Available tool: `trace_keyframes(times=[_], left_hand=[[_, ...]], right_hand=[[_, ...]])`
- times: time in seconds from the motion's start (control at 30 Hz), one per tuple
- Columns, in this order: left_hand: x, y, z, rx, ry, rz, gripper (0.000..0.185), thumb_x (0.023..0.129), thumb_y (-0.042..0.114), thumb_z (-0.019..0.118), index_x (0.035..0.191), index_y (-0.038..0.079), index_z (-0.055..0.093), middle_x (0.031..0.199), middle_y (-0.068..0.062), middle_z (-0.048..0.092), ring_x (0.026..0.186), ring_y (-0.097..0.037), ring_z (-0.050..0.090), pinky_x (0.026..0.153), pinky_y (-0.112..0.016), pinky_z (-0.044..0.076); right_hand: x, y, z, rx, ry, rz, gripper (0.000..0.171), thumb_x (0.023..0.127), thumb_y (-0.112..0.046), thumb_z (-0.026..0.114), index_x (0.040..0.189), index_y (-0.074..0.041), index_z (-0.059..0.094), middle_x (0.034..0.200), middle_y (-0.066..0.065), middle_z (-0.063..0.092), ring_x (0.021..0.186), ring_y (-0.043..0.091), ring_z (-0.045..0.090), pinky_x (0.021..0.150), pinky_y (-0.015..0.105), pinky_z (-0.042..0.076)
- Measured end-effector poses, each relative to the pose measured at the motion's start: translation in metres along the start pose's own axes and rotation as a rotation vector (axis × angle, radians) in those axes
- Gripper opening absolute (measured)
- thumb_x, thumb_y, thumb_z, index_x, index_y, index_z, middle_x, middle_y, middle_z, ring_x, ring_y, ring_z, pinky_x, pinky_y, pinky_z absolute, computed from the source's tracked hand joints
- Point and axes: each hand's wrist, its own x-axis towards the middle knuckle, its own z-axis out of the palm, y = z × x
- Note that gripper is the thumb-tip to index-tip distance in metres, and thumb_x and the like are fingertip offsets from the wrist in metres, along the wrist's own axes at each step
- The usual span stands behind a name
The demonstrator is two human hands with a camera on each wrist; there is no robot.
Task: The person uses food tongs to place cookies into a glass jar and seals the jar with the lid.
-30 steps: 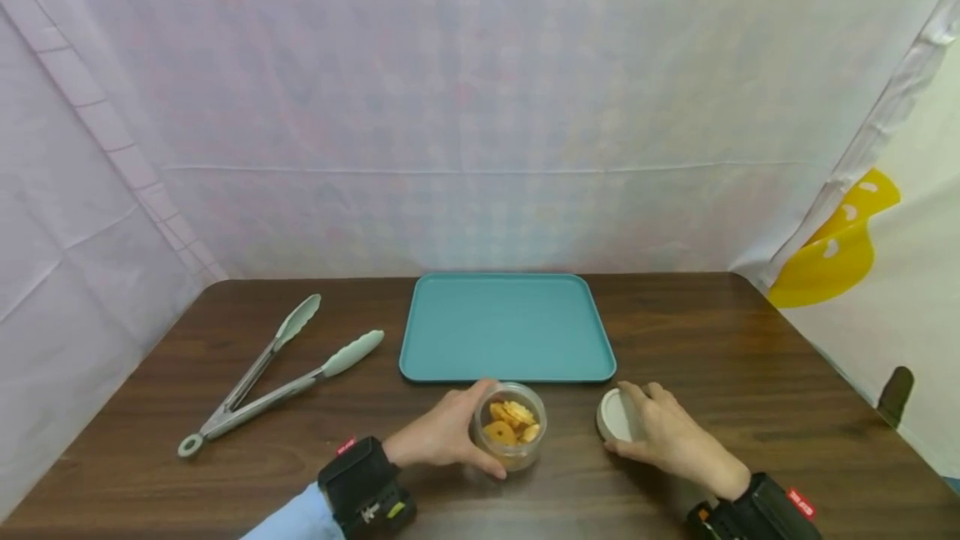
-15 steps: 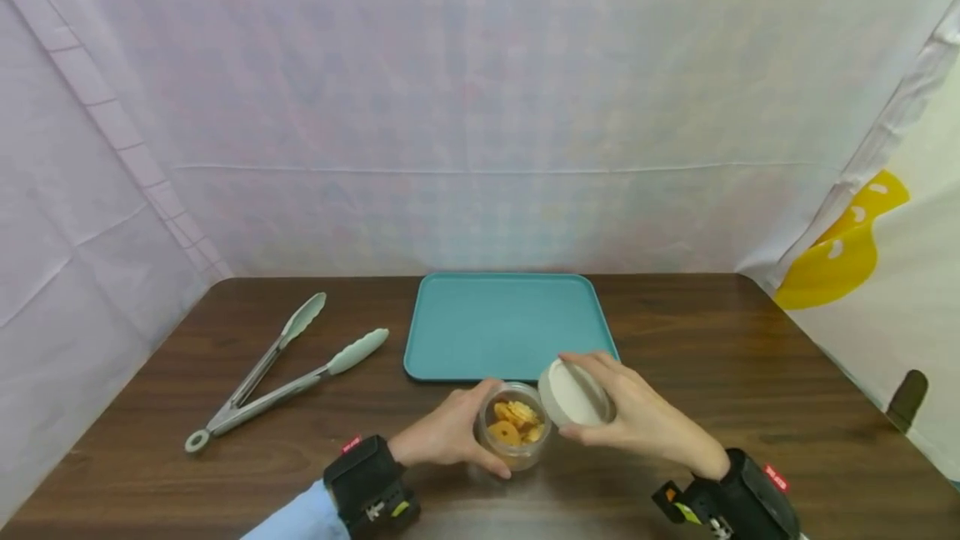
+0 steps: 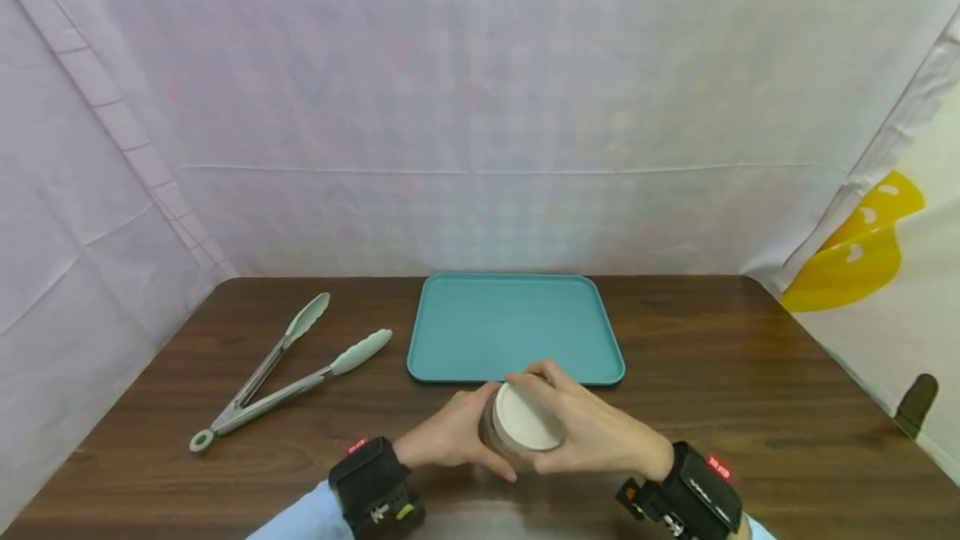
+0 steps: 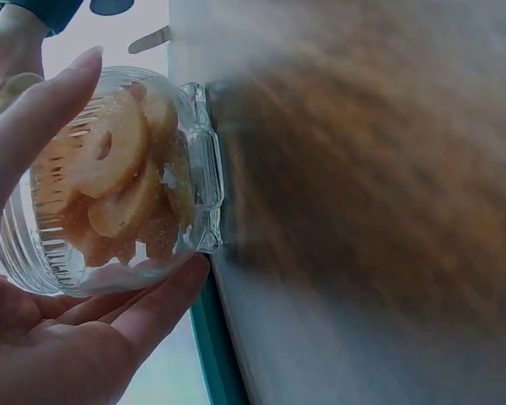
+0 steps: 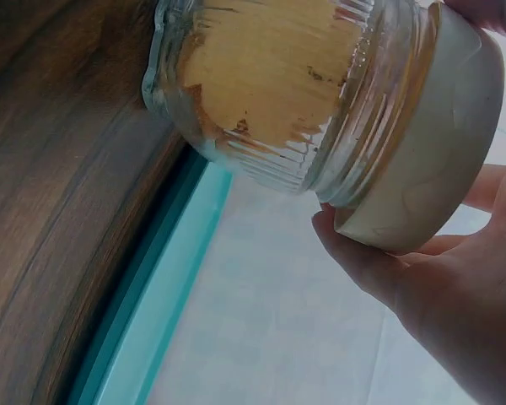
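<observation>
A clear ribbed glass jar point(image 4: 131, 169) holds yellow-orange ring-shaped snack pieces. It stands upright on the table just in front of the tray. My left hand point(image 3: 453, 432) grips the jar from its left side, with thumb and fingers around the wall. In my right hand point(image 3: 592, 427) is a round white lid point(image 3: 527, 417), gripped by its rim. The right wrist view shows the lid point(image 5: 430, 135) at the jar's mouth, tilted a little against the glass rim. Whether its thread has caught cannot be seen. From above, the lid hides the jar's contents.
Behind the jar lies a flat teal tray point(image 3: 516, 327). Spread metal tongs point(image 3: 285, 390) with pale green tips rest on the left of the dark wooden table point(image 3: 690, 340). White curtain cloth point(image 3: 480, 107) hangs behind the table.
My right hand has picked the white lid up off the table and carried it left onto the jar's mouth. My left hand has kept its grip on the jar in the same place.
</observation>
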Motion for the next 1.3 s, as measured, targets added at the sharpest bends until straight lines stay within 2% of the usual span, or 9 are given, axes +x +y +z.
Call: trace_keyframes(times=[0.23, 0.47, 0.7, 0.9, 1.03, 1.2, 1.3], left_hand=[[0.001, -0.001, 0.001, -0.032, -0.012, 0.020, 0.096, 0.060, 0.028, 0.082, 0.138, 0.012, 0.027, 0.128, -0.005, 0.046, 0.113, -0.018, 0.047, 0.091, -0.028, 0.040], [0.002, -0.001, 0.001, -0.023, -0.002, 0.051, 0.097, 0.060, 0.030, 0.082, 0.138, 0.013, 0.028, 0.128, -0.005, 0.046, 0.112, -0.017, 0.048, 0.090, -0.028, 0.040], [0.001, 0.000, 0.001, -0.021, 0.007, 0.040, 0.099, 0.058, 0.029, 0.083, 0.138, 0.013, 0.028, 0.129, -0.005, 0.047, 0.112, -0.017, 0.048, 0.091, -0.027, 0.039], [0.001, 0.001, 0.001, 0.009, 0.014, 0.020, 0.095, 0.057, 0.030, 0.084, 0.135, 0.010, 0.032, 0.128, -0.004, 0.047, 0.111, -0.015, 0.047, 0.092, -0.030, 0.038], [0.001, 0.001, 0.001, 0.006, 0.013, -0.004, 0.093, 0.057, 0.029, 0.083, 0.134, 0.009, 0.034, 0.127, -0.005, 0.048, 0.110, -0.016, 0.048, 0.092, -0.030, 0.038], [0.000, 0.001, 0.001, -0.005, 0.015, -0.019, 0.093, 0.057, 0.028, 0.083, 0.133, 0.007, 0.035, 0.125, -0.007, 0.049, 0.110, -0.017, 0.050, 0.090, -0.028, 0.041], [0.001, 0.001, 0.001, -0.004, 0.015, -0.022, 0.093, 0.057, 0.028, 0.084, 0.134, 0.007, 0.035, 0.125, -0.007, 0.049, 0.110, -0.018, 0.049, 0.091, -0.030, 0.040]], right_hand=[[0.005, -0.004, 0.002, -0.003, -0.029, 0.059, 0.071, 0.068, -0.029, 0.072, 0.131, -0.016, 0.042, 0.118, -0.003, 0.036, 0.097, 0.013, 0.048, 0.072, 0.023, 0.047], [0.008, -0.004, 0.003, -0.028, -0.052, 0.050, 0.074, 0.065, -0.028, 0.073, 0.131, -0.014, 0.042, 0.118, -0.002, 0.037, 0.096, 0.013, 0.049, 0.073, 0.021, 0.047], [0.010, -0.004, 0.002, -0.007, -0.084, 0.050, 0.073, 0.067, -0.030, 0.073, 0.131, -0.012, 0.042, 0.117, 0.000, 0.038, 0.095, 0.016, 0.051, 0.072, 0.021, 0.047], [0.006, -0.003, 0.008, -0.062, 0.013, 0.028, 0.073, 0.069, -0.036, 0.073, 0.128, -0.005, 0.044, 0.113, 0.004, 0.043, 0.093, 0.019, 0.054, 0.070, 0.022, 0.048], [0.003, -0.005, 0.015, -0.107, 0.095, 0.061, 0.074, 0.071, -0.043, 0.071, 0.127, -0.003, 0.045, 0.110, 0.005, 0.045, 0.089, 0.019, 0.056, 0.068, 0.022, 0.049], [0.004, -0.008, 0.028, -0.227, 0.246, 0.083, 0.077, 0.066, -0.050, 0.071, 0.121, 0.000, 0.051, 0.100, 0.004, 0.047, 0.079, 0.015, 0.056, 0.063, 0.022, 0.049], [0.005, -0.010, 0.036, -0.306, 0.323, 0.132, 0.079, 0.065, -0.055, 0.069, 0.117, 0.002, 0.052, 0.096, 0.004, 0.044, 0.071, 0.013, 0.055, 0.057, 0.020, 0.048]])
